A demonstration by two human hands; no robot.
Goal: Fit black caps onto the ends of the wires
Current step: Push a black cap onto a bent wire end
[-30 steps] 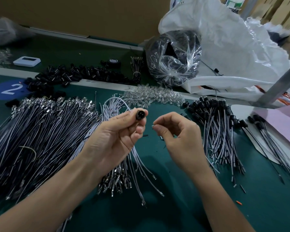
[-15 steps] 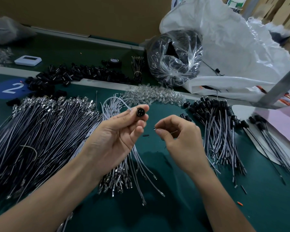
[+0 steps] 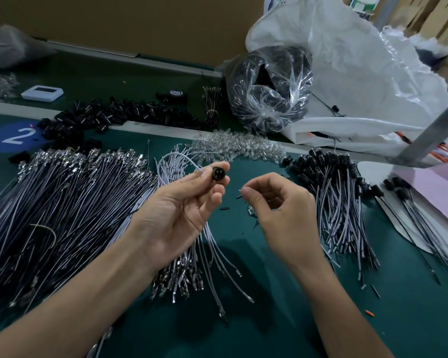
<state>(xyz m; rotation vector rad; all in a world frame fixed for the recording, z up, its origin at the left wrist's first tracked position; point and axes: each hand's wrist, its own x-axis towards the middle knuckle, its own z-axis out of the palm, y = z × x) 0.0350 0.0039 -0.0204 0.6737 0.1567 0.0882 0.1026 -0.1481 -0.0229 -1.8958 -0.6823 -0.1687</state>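
We look down on a dark green work mat (image 3: 269, 319). We place everything from the round black plastic cap (image 3: 218, 174), which is held up near the middle.

Far left of the cap lies a broad heap of thin black and white wires with silver metal terminals (image 3: 62, 202). We judge this to be the uncapped stock, kept within easy reach. Behind and left of the cap sits a pile of loose black plastic caps (image 3: 127, 115).

The left hand (image 3: 176, 215) is palm-up, with its fingertips and thumb closed on the cap. The cap's holed face is turned up and toward the right hand, likely so that the holes can be seen and aimed at.

Just right of the cap, and not touching it, the right hand (image 3: 282, 210) pinches a thin wire end (image 3: 241, 190) between thumb and forefinger. Its other fingers are loosely curled, and the tip points at the cap. A grip this close to the tip should keep the limp wire from bending on entry. The tip is too small for us to tell its shape.

Farther right of the cap lies a bundle of wires already fitted with black caps (image 3: 334, 192). We think it is set apart so that done and undone do not mix. Behind and right of the cap, a clear plastic bag of black parts (image 3: 269, 86) leans on a large white sack (image 3: 360, 73).
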